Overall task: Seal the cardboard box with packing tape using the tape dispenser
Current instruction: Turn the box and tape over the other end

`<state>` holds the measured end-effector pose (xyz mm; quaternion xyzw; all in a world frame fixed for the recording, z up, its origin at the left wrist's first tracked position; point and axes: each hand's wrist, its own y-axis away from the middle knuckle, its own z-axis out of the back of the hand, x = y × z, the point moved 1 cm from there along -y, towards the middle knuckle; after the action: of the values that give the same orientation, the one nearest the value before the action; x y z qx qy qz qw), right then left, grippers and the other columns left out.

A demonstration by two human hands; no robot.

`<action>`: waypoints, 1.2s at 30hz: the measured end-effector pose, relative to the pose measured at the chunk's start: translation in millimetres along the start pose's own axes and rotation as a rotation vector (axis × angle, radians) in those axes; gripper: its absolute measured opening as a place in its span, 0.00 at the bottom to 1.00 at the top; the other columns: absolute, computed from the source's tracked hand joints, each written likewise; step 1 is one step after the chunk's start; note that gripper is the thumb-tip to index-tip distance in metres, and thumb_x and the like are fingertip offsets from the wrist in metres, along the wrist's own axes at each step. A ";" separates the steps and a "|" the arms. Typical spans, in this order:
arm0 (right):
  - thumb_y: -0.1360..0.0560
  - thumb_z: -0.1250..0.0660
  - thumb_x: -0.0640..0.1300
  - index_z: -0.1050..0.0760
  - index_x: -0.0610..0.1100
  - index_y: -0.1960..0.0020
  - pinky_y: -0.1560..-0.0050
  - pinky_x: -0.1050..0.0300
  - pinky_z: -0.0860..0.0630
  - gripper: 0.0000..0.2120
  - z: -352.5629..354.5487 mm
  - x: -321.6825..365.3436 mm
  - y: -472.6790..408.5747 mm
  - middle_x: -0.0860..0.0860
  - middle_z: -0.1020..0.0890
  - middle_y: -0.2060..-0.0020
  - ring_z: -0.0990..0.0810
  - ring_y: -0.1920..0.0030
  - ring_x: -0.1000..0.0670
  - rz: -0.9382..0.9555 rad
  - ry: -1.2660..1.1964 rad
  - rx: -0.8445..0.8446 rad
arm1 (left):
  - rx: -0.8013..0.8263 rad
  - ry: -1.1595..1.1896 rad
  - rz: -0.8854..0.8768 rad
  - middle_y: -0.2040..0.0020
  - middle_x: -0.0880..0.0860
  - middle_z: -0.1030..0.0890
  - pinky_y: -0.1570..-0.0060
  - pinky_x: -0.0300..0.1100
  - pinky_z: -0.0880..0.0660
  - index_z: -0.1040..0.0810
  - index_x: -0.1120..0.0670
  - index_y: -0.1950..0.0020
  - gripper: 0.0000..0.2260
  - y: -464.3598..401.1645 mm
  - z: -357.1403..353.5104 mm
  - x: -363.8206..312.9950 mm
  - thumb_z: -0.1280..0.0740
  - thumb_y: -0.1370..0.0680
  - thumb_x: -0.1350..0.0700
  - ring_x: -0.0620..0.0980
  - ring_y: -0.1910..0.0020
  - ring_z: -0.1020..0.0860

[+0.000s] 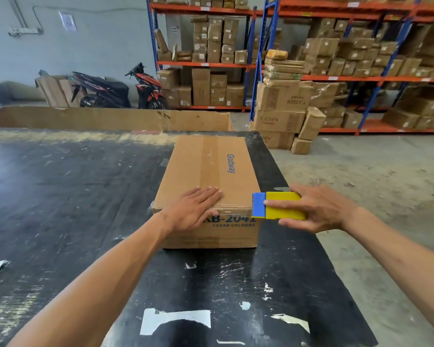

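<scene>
A brown cardboard box (211,169) printed "Glodway" lies on the black table (85,196), flaps closed, with a strip of clear tape along its centre seam. My left hand (196,207) rests flat on the box's near top edge, fingers spread. My right hand (316,209) grips a yellow and blue tape dispenser (276,206), its blue end touching the box's near right top corner. A clear tape strip runs along the near top edge between my left hand and the dispenser.
The table's right edge runs close beside the box, with concrete floor (373,184) beyond it. A large flattened carton (105,118) stands behind the table. Stacked boxes (281,113), shelving (361,78) and two motorbikes (115,88) fill the background. Tape scraps (176,319) stick to the near tabletop.
</scene>
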<state>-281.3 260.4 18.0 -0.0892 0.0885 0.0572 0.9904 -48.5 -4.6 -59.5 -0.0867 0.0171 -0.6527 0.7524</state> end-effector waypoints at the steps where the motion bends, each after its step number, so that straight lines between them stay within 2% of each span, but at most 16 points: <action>1: 0.22 0.43 0.69 0.40 0.66 0.24 0.73 0.50 0.25 0.27 -0.8 -0.7 -1.3 0.51 0.29 0.58 0.28 0.70 0.48 0.000 0.001 0.002 | -0.001 -0.002 -0.003 0.19 0.51 0.46 0.22 0.47 0.51 0.50 0.52 0.18 0.35 0.9 0.9 1.6 0.65 0.20 0.35 0.50 0.20 0.47; 7: 0.21 0.42 0.64 0.44 0.62 0.22 0.67 0.54 0.26 0.29 -16.9 3.8 -8.2 0.46 0.28 0.56 0.28 0.67 0.46 0.034 0.001 0.010 | -0.018 -0.018 -0.035 0.19 0.51 0.44 0.22 0.48 0.49 0.47 0.52 0.18 0.31 9.8 -3.5 15.5 0.60 0.18 0.38 0.50 0.21 0.45; 11: 0.21 0.42 0.61 0.46 0.63 0.22 0.63 0.55 0.27 0.29 -24.0 4.1 -10.6 0.44 0.28 0.53 0.27 0.64 0.45 0.041 -0.011 0.022 | -0.019 -0.029 -0.038 0.20 0.51 0.43 0.22 0.49 0.47 0.47 0.52 0.18 0.32 11.5 -1.8 18.3 0.62 0.17 0.37 0.49 0.21 0.44; 14: 0.22 0.38 0.57 0.44 0.63 0.22 0.60 0.58 0.32 0.30 -21.3 3.7 -11.0 0.46 0.29 0.48 0.27 0.60 0.48 -0.005 -0.033 0.036 | -0.013 -0.032 0.010 0.20 0.53 0.40 0.22 0.50 0.47 0.43 0.53 0.19 0.35 10.7 2.8 9.1 0.64 0.19 0.36 0.50 0.21 0.43; 18: 0.24 0.37 0.56 0.42 0.64 0.24 0.63 0.60 0.33 0.30 -17.0 13.1 -14.8 0.49 0.32 0.51 0.32 0.63 0.52 -0.089 -0.051 -0.004 | -0.047 -0.168 0.045 0.28 0.60 0.28 0.25 0.60 0.45 0.35 0.57 0.24 0.36 -8.9 13.9 -21.8 0.54 0.22 0.34 0.58 0.29 0.30; 19: 0.24 0.37 0.57 0.41 0.64 0.25 0.64 0.60 0.34 0.29 -16.9 15.8 -17.0 0.49 0.33 0.52 0.33 0.64 0.52 -0.089 -0.034 -0.028 | -0.052 -0.176 0.048 0.26 0.60 0.30 0.25 0.62 0.46 0.37 0.56 0.22 0.38 -16.2 15.4 -29.3 0.54 0.22 0.32 0.59 0.27 0.32; 20: 0.24 0.37 0.59 0.39 0.63 0.25 0.66 0.60 0.34 0.28 -17.5 18.3 -19.2 0.49 0.32 0.52 0.34 0.65 0.52 -0.083 -0.011 -0.049 | -0.038 -0.167 0.054 0.22 0.60 0.37 0.24 0.63 0.50 0.43 0.55 0.20 0.40 -22.4 14.7 -34.5 0.57 0.23 0.30 0.59 0.23 0.38; 22: 0.23 0.40 0.66 0.37 0.63 0.26 0.68 0.60 0.34 0.27 -18.8 21.7 -21.9 0.49 0.31 0.53 0.33 0.66 0.51 -0.075 0.019 -0.076 | 0.015 -0.119 0.060 0.18 0.57 0.50 0.23 0.61 0.57 0.53 0.52 0.18 0.43 -30.5 10.3 -38.9 0.64 0.26 0.27 0.57 0.20 0.50; 23: 0.23 0.42 0.68 0.37 0.63 0.26 0.68 0.59 0.33 0.27 -20.0 21.5 -22.5 0.49 0.31 0.53 0.31 0.67 0.50 -0.070 0.018 -0.086 | 0.045 -0.088 0.061 0.18 0.56 0.52 0.23 0.59 0.57 0.55 0.51 0.18 0.44 -31.5 7.3 -38.4 0.67 0.27 0.27 0.56 0.20 0.51; 27: 0.23 0.43 0.69 0.33 0.63 0.27 0.71 0.55 0.26 0.26 -25.5 17.3 -15.3 0.48 0.29 0.53 0.26 0.66 0.47 -0.047 0.003 -0.119 | 0.070 -0.057 0.066 0.18 0.54 0.50 0.23 0.54 0.54 0.52 0.50 0.18 0.41 -28.3 -0.3 -28.9 0.64 0.26 0.29 0.53 0.20 0.50; 30: 0.23 0.42 0.68 0.34 0.64 0.27 0.71 0.55 0.25 0.26 -26.7 15.1 -12.0 0.47 0.28 0.53 0.26 0.65 0.47 -0.027 -0.011 -0.145 | 0.068 -0.060 0.046 0.18 0.54 0.49 0.23 0.53 0.53 0.52 0.50 0.18 0.39 -30.9 -2.9 -24.6 0.62 0.24 0.29 0.53 0.20 0.50; 32: 0.23 0.42 0.68 0.34 0.63 0.27 0.71 0.57 0.28 0.26 -22.4 11.5 -9.6 0.47 0.28 0.54 0.27 0.65 0.49 -0.012 -0.005 -0.144 | 0.067 -0.055 0.038 0.18 0.54 0.49 0.23 0.53 0.53 0.52 0.50 0.18 0.38 -31.2 -3.1 -23.5 0.60 0.23 0.30 0.53 0.20 0.49; 36: 0.24 0.38 0.65 0.27 0.59 0.29 0.68 0.62 0.38 0.25 -7.2 -6.6 12.9 0.49 0.29 0.56 0.39 0.64 0.54 -0.026 0.047 -0.192 | 0.064 -0.045 0.042 0.18 0.53 0.49 0.22 0.54 0.52 0.51 0.50 0.18 0.36 -28.0 -2.4 -21.3 0.55 0.21 0.31 0.52 0.20 0.49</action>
<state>-290.6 271.0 10.1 -0.1859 0.1044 0.0505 0.9757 -79.3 12.4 -59.4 -0.0770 -0.0188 -0.6347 0.7687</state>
